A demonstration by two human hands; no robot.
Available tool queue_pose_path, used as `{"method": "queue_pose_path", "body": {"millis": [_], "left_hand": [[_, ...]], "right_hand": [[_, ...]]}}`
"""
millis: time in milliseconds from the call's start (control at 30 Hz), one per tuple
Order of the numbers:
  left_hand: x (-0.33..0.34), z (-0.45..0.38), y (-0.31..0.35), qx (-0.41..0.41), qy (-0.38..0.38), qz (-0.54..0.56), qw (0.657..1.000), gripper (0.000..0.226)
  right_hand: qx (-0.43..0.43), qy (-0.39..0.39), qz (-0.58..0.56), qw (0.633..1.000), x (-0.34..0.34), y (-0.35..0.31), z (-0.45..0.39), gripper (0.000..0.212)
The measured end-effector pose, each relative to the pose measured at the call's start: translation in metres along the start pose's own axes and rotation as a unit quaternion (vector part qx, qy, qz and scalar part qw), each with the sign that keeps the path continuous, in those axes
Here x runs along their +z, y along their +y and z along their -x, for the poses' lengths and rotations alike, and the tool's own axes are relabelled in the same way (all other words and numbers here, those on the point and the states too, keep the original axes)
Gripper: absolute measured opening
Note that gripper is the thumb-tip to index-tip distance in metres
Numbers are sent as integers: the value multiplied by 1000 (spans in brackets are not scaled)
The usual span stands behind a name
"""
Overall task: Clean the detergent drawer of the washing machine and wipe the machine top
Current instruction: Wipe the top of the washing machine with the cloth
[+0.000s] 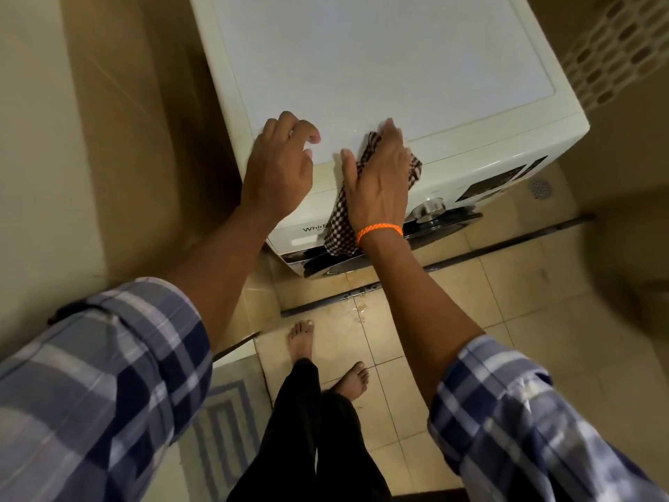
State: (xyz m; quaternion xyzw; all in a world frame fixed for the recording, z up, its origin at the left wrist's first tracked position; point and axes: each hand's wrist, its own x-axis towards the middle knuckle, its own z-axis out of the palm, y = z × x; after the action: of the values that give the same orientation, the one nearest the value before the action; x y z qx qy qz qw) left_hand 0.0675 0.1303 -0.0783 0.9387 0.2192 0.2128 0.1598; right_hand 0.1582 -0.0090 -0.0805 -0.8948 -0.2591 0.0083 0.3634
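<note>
A white front-load washing machine (380, 67) stands ahead of me, its flat top facing up. My right hand (376, 179) lies flat with straight fingers on a brown-and-white checked cloth (340, 226), pressing it against the top's front edge; the cloth hangs down over the front panel. My left hand (278, 164) rests on the front left corner of the top, fingers loosely bent, holding nothing. The detergent drawer front (307, 226) sits shut under my hands, partly hidden by the cloth.
A silver control knob (430, 206) and a dark display (496, 182) lie right of the cloth. A beige wall closes in on the left. A tiled floor (506, 302) with a wet patch and a floor drain (541, 189) lies below. A striped mat (224, 422) lies by my bare feet.
</note>
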Motion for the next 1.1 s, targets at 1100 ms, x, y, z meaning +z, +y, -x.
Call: {"method": "queue_pose_path", "body": {"millis": [1100], "left_hand": [[10,-6,-11,-48,20,39,998,30]], "right_hand": [[25,128,-114,985,95,-45,125,79]]}}
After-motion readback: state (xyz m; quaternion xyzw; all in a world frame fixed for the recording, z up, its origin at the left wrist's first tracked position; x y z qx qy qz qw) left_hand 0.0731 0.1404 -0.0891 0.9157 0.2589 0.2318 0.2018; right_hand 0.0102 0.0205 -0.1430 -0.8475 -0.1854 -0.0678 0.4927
